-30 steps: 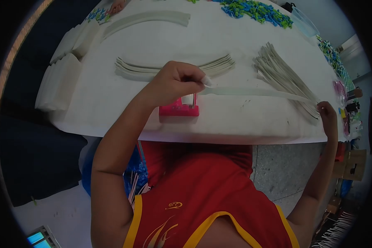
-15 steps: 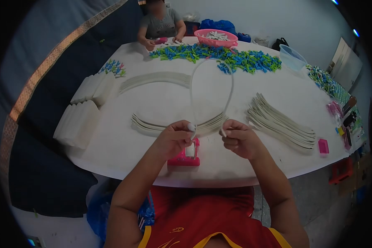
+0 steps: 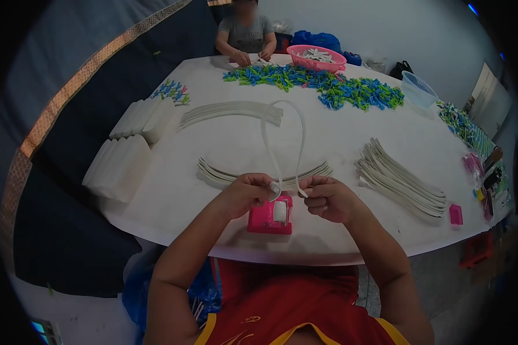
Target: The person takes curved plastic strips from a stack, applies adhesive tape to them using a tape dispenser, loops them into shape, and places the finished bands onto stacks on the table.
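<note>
A long white flexible strip (image 3: 303, 131) is bent into an upright loop over the table. My left hand (image 3: 248, 194) pinches one end of it, and a small white patch shows at that hand's fingertips. The other end sits between the thumb and fingers of my right hand (image 3: 330, 199). Just below the hands stands a pink tape dispenser (image 3: 261, 221) with a white roll. Behind them lies a curved bundle of similar strips (image 3: 218, 174), partly covered by my left hand. A thicker bundle of strips (image 3: 398, 179) is to the right.
More strips (image 3: 231, 110) lie farther back. White stacked packs (image 3: 118, 167) line the left edge. Blue and green clips (image 3: 362, 92) are heaped across the back, near a pink basket (image 3: 313, 62). A co-worker (image 3: 244, 34) sits opposite. A small pink box (image 3: 456, 214) is at right.
The loop has narrowed as my two hands came closer together, bringing the strip's ends nearer each other. The camera view has shifted slightly. The co-worker's hands have moved, and a pink object there is no longer visible.
</note>
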Available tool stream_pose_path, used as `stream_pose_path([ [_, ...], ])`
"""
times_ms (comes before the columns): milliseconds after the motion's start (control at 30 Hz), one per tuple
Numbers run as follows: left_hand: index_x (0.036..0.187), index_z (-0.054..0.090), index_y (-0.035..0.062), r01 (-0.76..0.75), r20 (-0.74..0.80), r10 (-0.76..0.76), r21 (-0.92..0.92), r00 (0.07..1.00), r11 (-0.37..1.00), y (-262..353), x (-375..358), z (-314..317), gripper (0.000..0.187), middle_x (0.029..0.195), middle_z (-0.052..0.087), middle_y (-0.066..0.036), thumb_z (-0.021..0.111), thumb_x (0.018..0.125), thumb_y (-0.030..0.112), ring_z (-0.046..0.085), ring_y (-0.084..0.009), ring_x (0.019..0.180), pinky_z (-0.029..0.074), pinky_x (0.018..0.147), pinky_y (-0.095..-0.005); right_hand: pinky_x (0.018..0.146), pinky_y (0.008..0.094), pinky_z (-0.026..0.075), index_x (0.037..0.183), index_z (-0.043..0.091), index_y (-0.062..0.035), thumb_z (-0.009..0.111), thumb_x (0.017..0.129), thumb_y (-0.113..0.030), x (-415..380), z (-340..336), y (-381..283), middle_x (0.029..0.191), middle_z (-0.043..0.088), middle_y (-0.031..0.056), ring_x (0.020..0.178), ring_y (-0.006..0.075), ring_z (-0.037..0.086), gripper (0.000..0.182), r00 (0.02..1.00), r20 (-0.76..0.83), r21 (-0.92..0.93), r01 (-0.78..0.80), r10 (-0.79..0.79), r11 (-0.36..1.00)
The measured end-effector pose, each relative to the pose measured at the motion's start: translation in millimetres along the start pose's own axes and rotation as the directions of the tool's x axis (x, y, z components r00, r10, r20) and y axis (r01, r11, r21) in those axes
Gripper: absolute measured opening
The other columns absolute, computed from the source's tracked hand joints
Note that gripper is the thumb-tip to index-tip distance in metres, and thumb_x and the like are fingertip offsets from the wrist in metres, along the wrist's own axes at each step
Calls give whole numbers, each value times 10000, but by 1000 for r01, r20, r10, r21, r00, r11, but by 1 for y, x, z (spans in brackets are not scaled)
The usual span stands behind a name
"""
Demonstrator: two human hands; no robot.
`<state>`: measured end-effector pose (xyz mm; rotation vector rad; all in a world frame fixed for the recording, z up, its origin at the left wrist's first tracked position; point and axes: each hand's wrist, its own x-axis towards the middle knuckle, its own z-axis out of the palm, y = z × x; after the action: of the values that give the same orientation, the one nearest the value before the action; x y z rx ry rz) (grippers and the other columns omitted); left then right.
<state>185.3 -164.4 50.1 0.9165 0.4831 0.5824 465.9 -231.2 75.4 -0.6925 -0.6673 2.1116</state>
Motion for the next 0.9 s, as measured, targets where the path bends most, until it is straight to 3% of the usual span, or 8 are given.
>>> stream_pose_path([
  [100,1012,719,55,13,-49,-9,86,999,996,7,-3,-6,212,962,709,-34,644,856,-67,635,-116,848,491,720,-252,526,227,300,1067,661,-34,579,958,17,5,-6,-3,772,520,-38,568,58,353,146,1000,10,45,4,-5,999],
  [200,973,701,53,-94,-137,89,-30,987,995,21,-23,-33,155,930,703,-47,628,869,-36,636,-131,822,499,714,-256,543,219,352,1086,643,-44,563,965,15,15,-20,-11,869,576,15,598,67,403,156,999,19,133,38,-41,990],
  [267,939,669,53,-245,-329,182,-160,926,956,34,-38,-60,95,835,664,-55,625,869,6,596,-151,709,483,628,-270,555,214,392,1100,629,-52,549,971,18,28,-26,-16,950,616,56,619,74,437,167,998,18,188,56,-60,981],
  [333,927,653,40,-276,-426,165,-216,890,936,50,-52,-87,73,819,654,-63,608,877,14,600,-157,704,499,621,-272,603,224,453,1125,593,-65,548,973,11,46,-28,-25,950,606,73,663,91,501,176,997,-61,229,67,-54,971],
  [467,904,627,-19,-327,-624,68,-310,778,893,78,-65,-137,66,800,625,-79,573,884,12,586,-169,671,514,601,-250,609,225,474,1176,537,-58,542,980,4,100,-28,-32,900,581,55,665,88,521,206,994,-105,291,49,-19,956],
  [600,897,626,-34,-357,-673,70,-299,737,885,86,-56,-195,63,804,633,-87,576,882,2,588,-167,666,518,568,-246,623,235,479,1183,529,-48,524,988,5,155,-36,-35,889,581,56,673,103,539,202,983,-184,303,56,0,951],
  [767,918,625,-51,-378,-784,-39,-342,620,860,91,-41,-229,60,825,646,-116,582,880,-35,589,-182,645,536,570,-252,644,260,491,1189,534,-39,498,993,12,198,-55,-34,881,581,55,673,115,543,206,966,-257,320,70,16,945],
  [900,924,604,-59,-383,-783,-46,-354,620,854,92,-34,-240,51,827,638,-128,591,879,-39,591,-187,657,538,570,-250,656,266,499,1185,555,-34,496,995,3,208,-60,-33,885,586,57,690,123,548,202,945,-326,281,88,9,956],
])
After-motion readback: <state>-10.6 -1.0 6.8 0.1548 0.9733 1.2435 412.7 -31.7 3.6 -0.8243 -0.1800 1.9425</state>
